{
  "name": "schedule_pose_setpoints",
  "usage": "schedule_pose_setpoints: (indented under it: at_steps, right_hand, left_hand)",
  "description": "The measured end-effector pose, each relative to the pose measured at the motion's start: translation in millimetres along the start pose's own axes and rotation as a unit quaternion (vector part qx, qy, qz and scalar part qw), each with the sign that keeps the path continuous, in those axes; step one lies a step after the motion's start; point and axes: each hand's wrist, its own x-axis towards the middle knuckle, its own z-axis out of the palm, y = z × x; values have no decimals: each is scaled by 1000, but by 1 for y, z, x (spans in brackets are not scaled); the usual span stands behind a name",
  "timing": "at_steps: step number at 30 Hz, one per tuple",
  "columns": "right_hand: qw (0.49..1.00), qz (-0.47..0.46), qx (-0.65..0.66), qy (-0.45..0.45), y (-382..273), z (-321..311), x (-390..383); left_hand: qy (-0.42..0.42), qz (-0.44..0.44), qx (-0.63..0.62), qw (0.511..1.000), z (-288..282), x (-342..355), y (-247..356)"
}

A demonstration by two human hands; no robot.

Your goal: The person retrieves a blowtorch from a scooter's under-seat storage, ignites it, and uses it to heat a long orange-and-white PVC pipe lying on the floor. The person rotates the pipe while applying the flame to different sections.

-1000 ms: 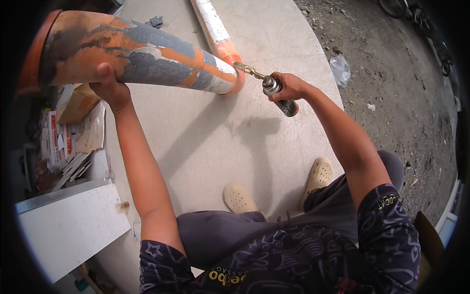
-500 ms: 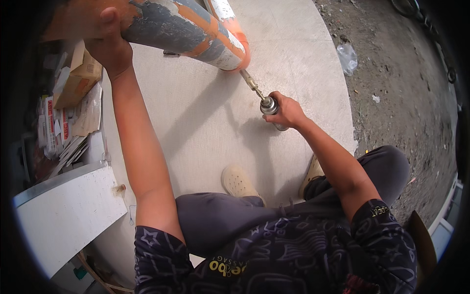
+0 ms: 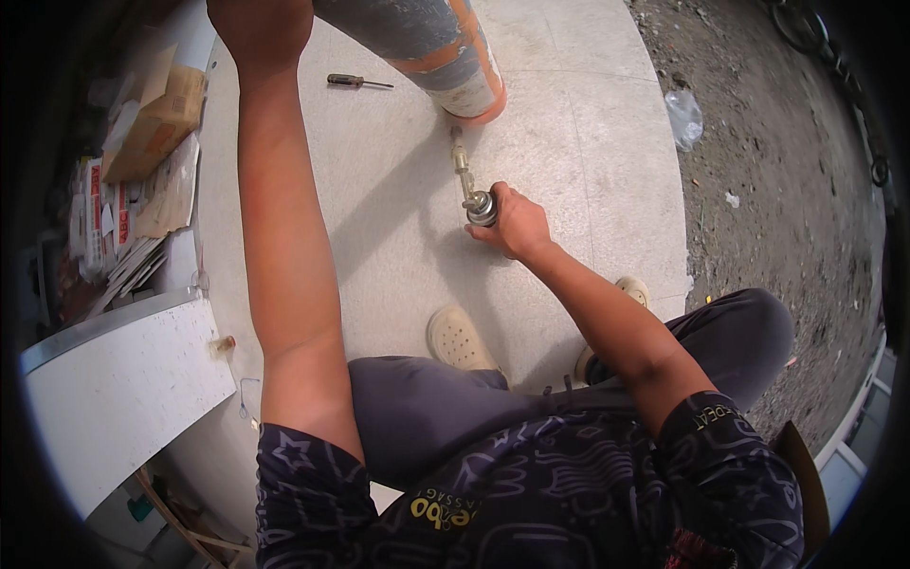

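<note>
A thick grey and orange pipe with peeling paint comes down from the top edge, its whitish end rimmed in orange. My left hand is at the top edge against the pipe's upper part, gripping it; its fingers are mostly out of sight. My right hand is closed around the canister of a gas blowtorch. The torch's nozzle points away from me, just below the pipe's rim. I cannot make out a flame. On the pale floor left of the pipe lies a screwdriver.
A cardboard box and stacked papers crowd the left side, above a white panel. To the right, the pale floor borders rough dirt ground with a clear plastic bag. My beige clogs stand close in front of me.
The pipe has swung to a steeper angle, with my left hand moving up and right. My right hand has brought the torch slightly left. The screwdriver now shows fully; the second pipe piece is hidden.
</note>
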Motion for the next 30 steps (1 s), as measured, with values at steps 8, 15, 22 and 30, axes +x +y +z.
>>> schedule_pose_setpoints:
  at_steps: [8,15,22,30]
  right_hand:
    - [1000,13,-24,-6,-48,9,35]
    - [999,9,-4,31,-63,15,57]
    - [999,27,12,-43,-48,4,30]
    - [998,32,-26,-54,-10,-14,1]
  left_hand:
    - [-48,-7,-26,998,16,4,14]
    - [-59,13,-11,998,15,-2,14]
    - [-19,7,6,1000,-1,-6,5]
    - [20,-41,5,999,-5,-7,-2]
